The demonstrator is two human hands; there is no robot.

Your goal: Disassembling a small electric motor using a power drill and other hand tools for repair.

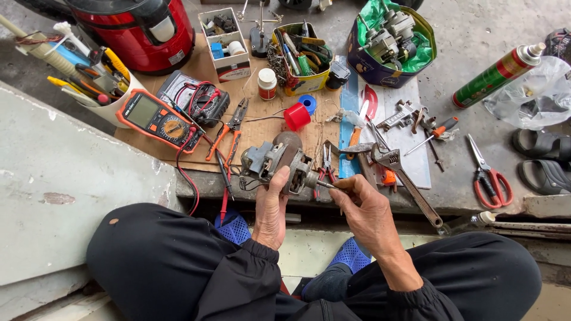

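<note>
Leftmost, a white plastic tub (113, 110) stood crammed with screwdrivers and pens, and beside it an orange-cased multimeter (156, 119) lay flat on worn brown cardboard (256, 128), its red and black leads trailing off the edge. Behind them rose a glossy red vacuum canister (140, 30). Orange-handled pliers (229, 128) lay just right of the meter. A small white cardboard box (226, 44) held dark little parts, and a yellow tin (303, 56) was packed with chain, pliers and hand tools. A red plastic cap (297, 116) sat near the middle of the cardboard.

The left hand (272, 205) gripped a small electric motor (279, 163) of dull grey metal, fingers closed around its lower body, holding it just above the front edge of the concrete surface (476, 148). The right hand (363, 208) pinched a thin metal tool (326, 185) between thumb and fingers, its tip touching the motor's right end.

Further right, a steel adjustable wrench (401, 175) lay diagonally. A round blue tin (389, 44) lined with green plastic held grey metal assemblies. A green spray can (496, 74) lay tilted, and red-handled scissors (488, 175) lay shut near dark sandals (544, 157).
</note>
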